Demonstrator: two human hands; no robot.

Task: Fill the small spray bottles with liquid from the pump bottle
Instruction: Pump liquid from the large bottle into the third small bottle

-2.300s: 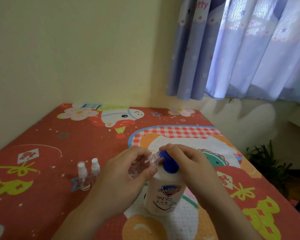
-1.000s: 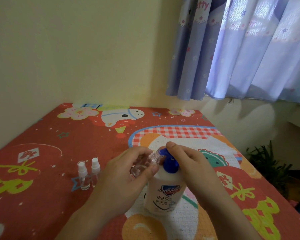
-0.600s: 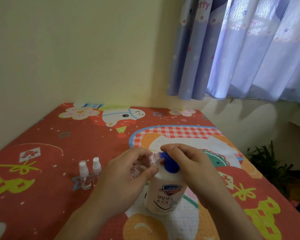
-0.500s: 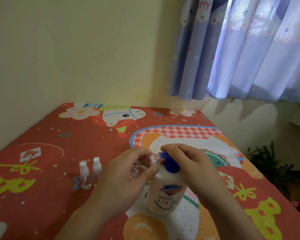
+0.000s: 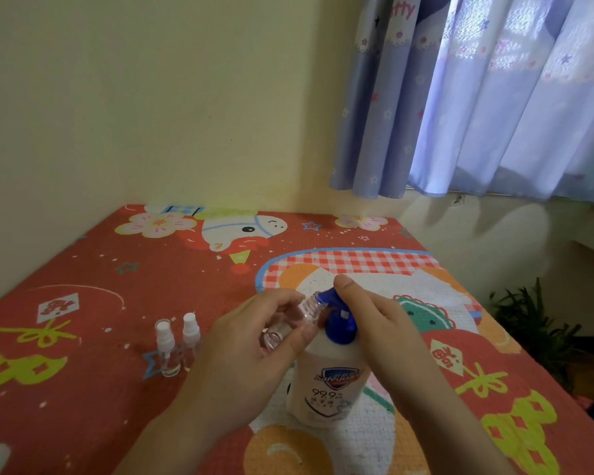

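Note:
A white pump bottle (image 5: 326,392) with a blue pump head (image 5: 338,320) stands upright on the red patterned table cover (image 5: 100,303). My left hand (image 5: 251,347) grips a small clear uncapped spray bottle (image 5: 294,320), tilted with its threaded neck right at the blue nozzle. My right hand (image 5: 384,334) lies over the pump head with a finger stretched onto its top. Two more small clear spray bottles (image 5: 175,341) with white tops stand upright side by side to the left.
A cream wall runs behind the table. Blue curtains (image 5: 477,97) hang at the back right. A green plant (image 5: 535,334) sits on the floor beyond the table's right edge.
The pump head has risen from its pressed position and my right finger has lifted with it. My left hand keeps the small bottle at the nozzle.

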